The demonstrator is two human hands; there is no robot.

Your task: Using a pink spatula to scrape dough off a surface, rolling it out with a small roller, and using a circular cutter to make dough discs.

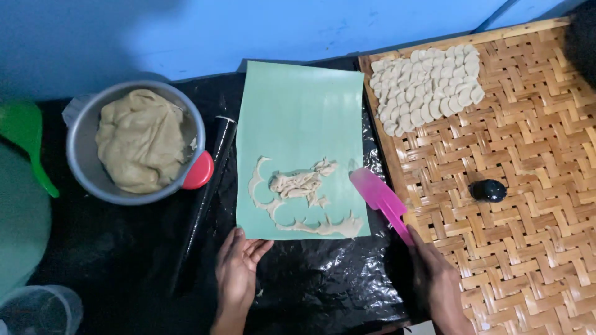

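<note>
Dozens of cut dough rounds (425,84) already sit on the woven tray (528,205); only scraps (304,198) remain on the green mat (298,111). Right hand (437,285) fingers clamp a pink scraper (380,197); left hand (239,267) rests open at the mat's edge. Bowl of dough (139,141) looks pretty full.

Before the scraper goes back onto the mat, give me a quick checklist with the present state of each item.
1. Right hand grips the pink scraper: ok, fingers wrap its handle.
2. Left hand steadies the green mat: ok, fingertips at its near edge.
3. Dough scraps gathered: not ok, thin strips lie spread across the mat's near half.
4. Scraper blade clean: cannot tell, too blurred.
5. Tray has room beside the cut discs: ok, most of the weave is bare.
6. Rolling pin off the mat: ok, it lies beside the bowl.
</note>
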